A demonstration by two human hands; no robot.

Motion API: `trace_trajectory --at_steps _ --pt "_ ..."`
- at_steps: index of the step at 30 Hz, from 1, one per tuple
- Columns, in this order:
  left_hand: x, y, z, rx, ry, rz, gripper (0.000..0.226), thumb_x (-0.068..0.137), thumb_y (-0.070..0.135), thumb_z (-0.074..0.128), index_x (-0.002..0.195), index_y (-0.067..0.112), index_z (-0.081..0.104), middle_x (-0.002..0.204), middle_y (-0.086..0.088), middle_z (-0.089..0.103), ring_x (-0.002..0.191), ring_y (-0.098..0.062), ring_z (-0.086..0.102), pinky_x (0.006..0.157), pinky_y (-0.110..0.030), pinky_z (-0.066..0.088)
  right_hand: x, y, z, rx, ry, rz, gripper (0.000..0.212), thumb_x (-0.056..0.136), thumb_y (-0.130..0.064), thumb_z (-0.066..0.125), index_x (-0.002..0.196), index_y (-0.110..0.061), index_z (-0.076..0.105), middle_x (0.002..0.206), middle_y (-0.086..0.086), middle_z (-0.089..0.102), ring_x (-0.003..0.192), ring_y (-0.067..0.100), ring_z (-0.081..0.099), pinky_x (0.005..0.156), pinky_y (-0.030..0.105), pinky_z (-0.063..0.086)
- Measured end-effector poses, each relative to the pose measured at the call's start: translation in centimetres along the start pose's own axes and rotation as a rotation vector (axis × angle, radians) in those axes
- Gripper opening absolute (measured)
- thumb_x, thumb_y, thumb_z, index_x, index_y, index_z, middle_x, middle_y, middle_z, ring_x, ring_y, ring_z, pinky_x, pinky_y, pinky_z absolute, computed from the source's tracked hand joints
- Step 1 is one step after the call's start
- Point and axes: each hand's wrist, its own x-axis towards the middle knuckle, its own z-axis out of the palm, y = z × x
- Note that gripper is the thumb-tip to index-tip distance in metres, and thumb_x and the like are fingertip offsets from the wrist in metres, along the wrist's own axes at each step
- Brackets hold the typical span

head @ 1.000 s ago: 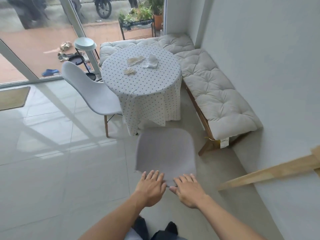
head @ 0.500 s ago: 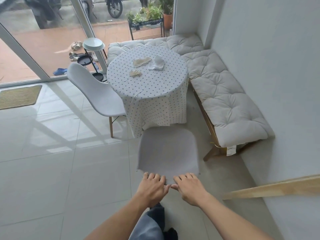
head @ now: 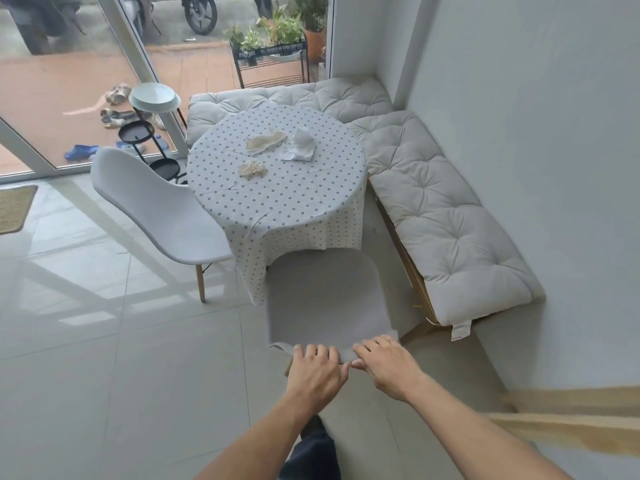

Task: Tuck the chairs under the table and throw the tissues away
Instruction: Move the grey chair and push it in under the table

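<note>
A round table (head: 294, 209) with a dotted white cloth stands in the corner. Three crumpled tissues lie on it: a beige one (head: 265, 142), a white one (head: 299, 147) and a small beige one (head: 252, 169). A grey chair (head: 325, 296) stands at the table's near side, its seat front reaching the hanging cloth. My left hand (head: 317, 372) and my right hand (head: 384, 363) grip the top edge of its backrest side by side. A second white chair (head: 156, 209) stands at the table's left, angled outward.
A cushioned corner bench (head: 440, 216) runs behind and to the right of the table. A tiered black stand (head: 149, 133) with a white bowl is by the glass door. A wooden rail (head: 571, 420) juts in at lower right. A doormat (head: 14, 207) lies at left.
The grey chair has slid forward toward the table, its seat now meeting the cloth. Both hands stay on its backrest and I have stepped closer.
</note>
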Motion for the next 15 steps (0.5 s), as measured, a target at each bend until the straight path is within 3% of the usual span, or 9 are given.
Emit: trace_trajectory --at_steps 8,15 --pt "6.6 -1.3 -0.7 -0.014 0.017 -0.043 0.075 0.098 0.059 0.003 0.112 0.010 0.058 0.112 -0.017 0.067 0.102 -0.039 0.060 0.101 -0.057 0.039 4.9 3.5 -2.4 0.028 0.012 0.070 0.037 0.109 -0.045 0.032 0.124 -0.019 0.053 0.123 0.003 0.062 0.119 0.028 0.053 0.109 0.041 0.035" --pt "11.2 -2.4 -1.4 -0.069 -0.031 -0.115 0.061 0.105 0.058 0.021 0.119 0.009 0.055 0.122 -0.017 0.064 0.112 -0.038 0.057 0.108 -0.057 0.031 8.5 5.3 -4.2 0.092 0.001 0.156 0.038 0.108 -0.043 0.036 0.132 -0.019 0.054 0.131 0.004 0.060 0.129 0.029 0.046 0.111 0.041 0.032"
